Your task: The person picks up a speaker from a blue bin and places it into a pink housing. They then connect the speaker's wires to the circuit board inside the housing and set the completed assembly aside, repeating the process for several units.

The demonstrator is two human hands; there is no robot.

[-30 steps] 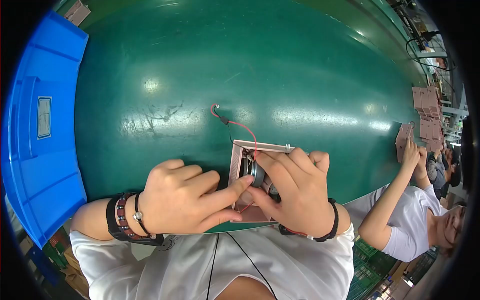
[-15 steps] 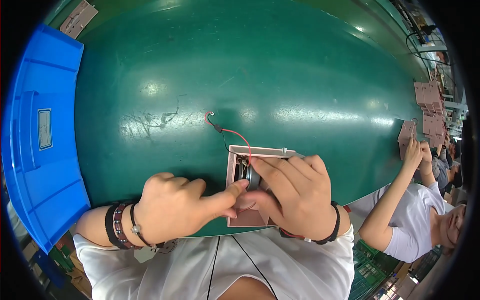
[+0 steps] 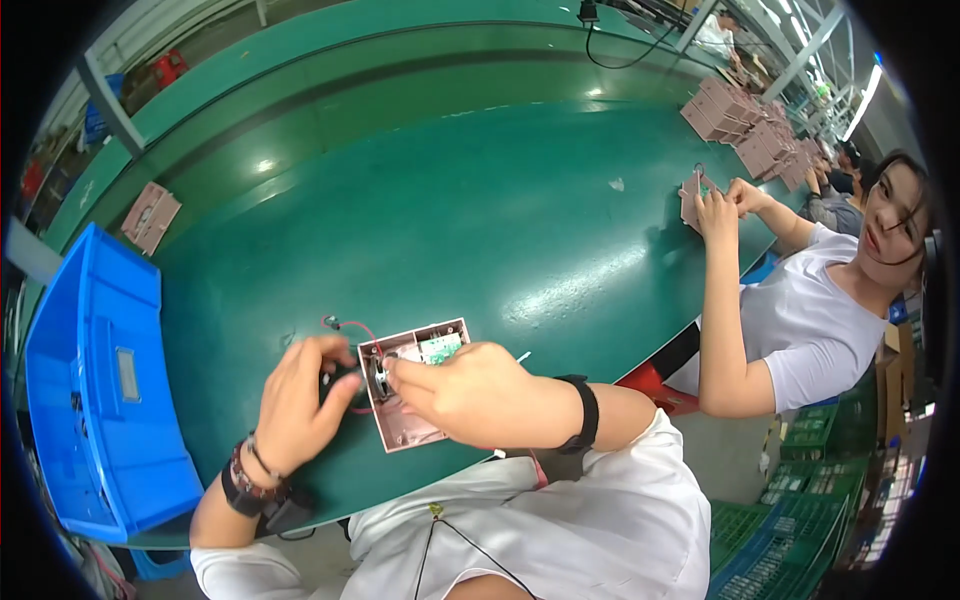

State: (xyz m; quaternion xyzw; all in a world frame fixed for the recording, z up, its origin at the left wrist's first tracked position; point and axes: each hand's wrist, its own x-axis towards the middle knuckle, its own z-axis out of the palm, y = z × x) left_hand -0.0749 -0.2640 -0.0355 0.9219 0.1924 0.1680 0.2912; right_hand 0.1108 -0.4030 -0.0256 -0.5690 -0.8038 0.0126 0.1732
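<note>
A pink plastic housing (image 3: 408,441), like an open box, lies on the green table near its front edge. Inside are a small round speaker (image 3: 379,377) on the left and a green circuit board (image 3: 440,347) at the back right. My right hand (image 3: 470,396) reaches in from the right, its fingers pinched at the speaker; the fingertips are partly hidden. My left hand (image 3: 303,400) is at the housing's left side, thumb and fingers apart. Something dark shows between them, too unclear to name. A red wire (image 3: 358,325) with a small connector trails onto the table.
A blue bin (image 3: 120,440) stands at the left, with another pink housing (image 3: 152,217) behind it. At the right a co-worker (image 3: 800,320) handles a pink part (image 3: 692,200). Pink housings (image 3: 720,110) are stacked at the far right. Green crates (image 3: 800,500) sit below the table.
The view has tilted up and turned, showing more of the room. My left hand has drawn away from the speaker to the housing's left. The circuit board now shows.
</note>
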